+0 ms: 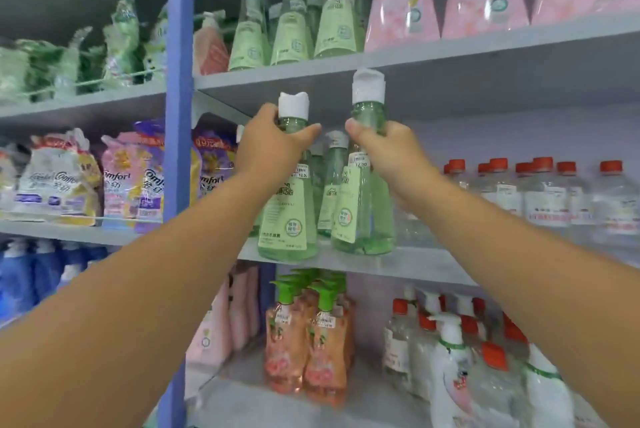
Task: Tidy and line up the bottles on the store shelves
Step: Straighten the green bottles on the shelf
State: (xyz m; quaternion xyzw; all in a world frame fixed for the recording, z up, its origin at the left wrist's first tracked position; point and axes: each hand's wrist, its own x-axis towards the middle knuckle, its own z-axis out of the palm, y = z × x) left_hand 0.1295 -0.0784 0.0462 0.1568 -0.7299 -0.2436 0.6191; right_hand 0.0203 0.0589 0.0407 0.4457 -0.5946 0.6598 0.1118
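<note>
Two green bottles, centre frame, upright at the front edge of the middle shelf (398, 263). Left hand (273, 147) grasps the neck of the left bottle (289, 219); right hand (381, 147) grasps the neck of the right bottle (363, 213). Long axes vertical, right base slightly farther back; each hand nearest its own bottle.

"Comfort" on refill pouches (59, 181), "12.00" tag on green bottle (360, 185)

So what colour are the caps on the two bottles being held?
White caps, on green bottles; the head view shows them.

Single head view — close, facing the shelves (450, 53)
</note>
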